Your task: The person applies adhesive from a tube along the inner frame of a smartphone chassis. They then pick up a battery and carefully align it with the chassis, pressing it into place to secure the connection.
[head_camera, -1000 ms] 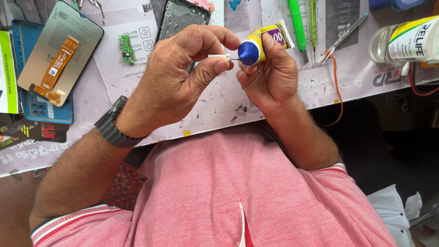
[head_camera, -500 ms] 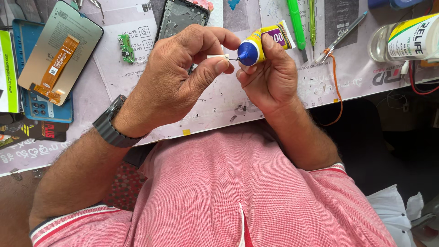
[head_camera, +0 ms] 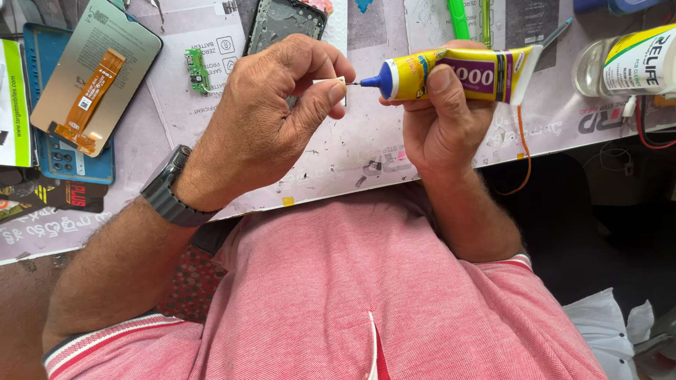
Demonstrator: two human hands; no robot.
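Grip of the left hand (head_camera: 274,119): thumb and forefinger pinched narrow on a small white piece (head_camera: 336,86), which is held in the air above the counter (head_camera: 352,151), edge turned toward the right hand. Most of the piece is covered by the fingers, so its shape cannot be told.

Grip of the right hand (head_camera: 440,130): fingers wrapped round a yellow glue tube (head_camera: 461,70), thumb pressed flat on its body. The tube lies almost level, blue nozzle (head_camera: 386,79) pointing left. Its thin needle tip (head_camera: 354,84) meets or nearly meets the edge of the piece; contact cannot be confirmed.

Progress, as judged: the nozzle is uncapped and aligned with the piece. No bead of glue shows on the visible face. Application appears to be at its start, with dosing and placement of the piece left to do.

Pose: both hands are raised close together before the chest. The left wrist, bearing a dark watch (head_camera: 167,191), is bent inward. The right forearm rises steeply from the lap.

Surroundings: a phone frame (head_camera: 282,24) lies beyond the left hand, a small green board (head_camera: 196,69) beside it, a screen panel (head_camera: 95,74) further left, and a clear bottle (head_camera: 627,63) at far right.
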